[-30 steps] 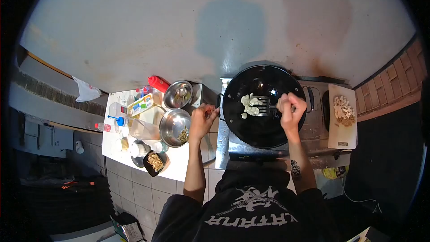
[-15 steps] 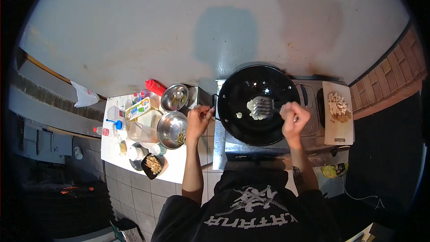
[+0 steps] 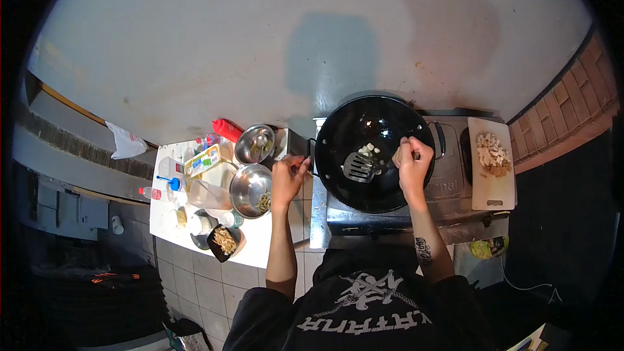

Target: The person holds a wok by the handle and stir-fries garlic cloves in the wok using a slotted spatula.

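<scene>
A large black wok (image 3: 364, 114) sits on the metal stove (image 3: 416, 218). My left hand (image 3: 288, 179) is closed on the wok's left side handle (image 3: 311, 156). My right hand (image 3: 412, 164) is over the right part of the wok, its fingers wrapped round a slotted spatula (image 3: 359, 168). The spatula's head lies low in the wok, turned to the left, and partly covers small whitish food pieces (image 3: 369, 149). What those pieces are, I cannot tell.
Right of the stove lies a white cutting board (image 3: 492, 188) with chopped food on it. The left table (image 3: 250, 247) holds steel bowls (image 3: 249, 182), a red squeeze bottle (image 3: 227, 130), a plastic bottle (image 3: 151, 193) and a dark bowl of food (image 3: 223, 242). A wall stands behind.
My right hand has moved left and slightly up with the spatula. Its head has swung left and down, and the whitish pieces look more spread out. My left hand keeps its grip.
</scene>
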Demonstrator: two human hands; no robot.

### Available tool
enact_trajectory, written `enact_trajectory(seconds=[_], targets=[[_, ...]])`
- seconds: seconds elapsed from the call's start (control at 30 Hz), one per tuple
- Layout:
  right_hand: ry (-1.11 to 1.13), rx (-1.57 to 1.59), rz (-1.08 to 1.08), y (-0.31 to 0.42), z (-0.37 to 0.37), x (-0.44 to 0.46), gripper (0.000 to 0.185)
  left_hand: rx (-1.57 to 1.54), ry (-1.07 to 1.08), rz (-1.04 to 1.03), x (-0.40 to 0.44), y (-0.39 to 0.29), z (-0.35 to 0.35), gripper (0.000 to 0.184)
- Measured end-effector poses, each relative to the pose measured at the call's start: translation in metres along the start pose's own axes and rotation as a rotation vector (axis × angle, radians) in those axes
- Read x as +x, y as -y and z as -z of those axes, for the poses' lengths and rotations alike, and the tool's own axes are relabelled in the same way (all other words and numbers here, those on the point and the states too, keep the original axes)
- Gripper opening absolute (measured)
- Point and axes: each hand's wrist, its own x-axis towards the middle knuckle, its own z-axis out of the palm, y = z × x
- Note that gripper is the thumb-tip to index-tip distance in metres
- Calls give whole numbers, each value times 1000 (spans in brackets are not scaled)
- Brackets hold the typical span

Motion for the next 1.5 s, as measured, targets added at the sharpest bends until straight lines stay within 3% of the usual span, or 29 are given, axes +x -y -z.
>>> enact_trajectory(seconds=[0.2, 0.3, 0.37, 0.63, 0.7, 0.9, 1.3, 1.5], targets=[[218, -178, 21, -3, 8, 4, 39, 3, -12, -24, 0, 0, 0, 25], [302, -127, -1, 6, 9, 5, 40, 9, -6, -12, 0, -2, -1, 25], [318, 87, -229, 11, 11, 5, 40, 11, -5, -6, 0, -4, 0, 24], [323, 278, -222, 5, 15, -6, 43, 39, 13, -23, 1, -4, 1, 24], [212, 230, -69, 4, 11, -9, 46, 23, 0, -18, 1, -2, 0, 24], [16, 358, 2, 13, 13, -1, 49, 10, 15, -11, 0, -3, 2, 25], [98, 217, 11, 10, 5, -5, 46, 0, 6, -11, 0, -1, 0, 24], [177, -114, 35, -4, 3, -2, 41, 0, 10, 5, 0, -5, 0, 24]])
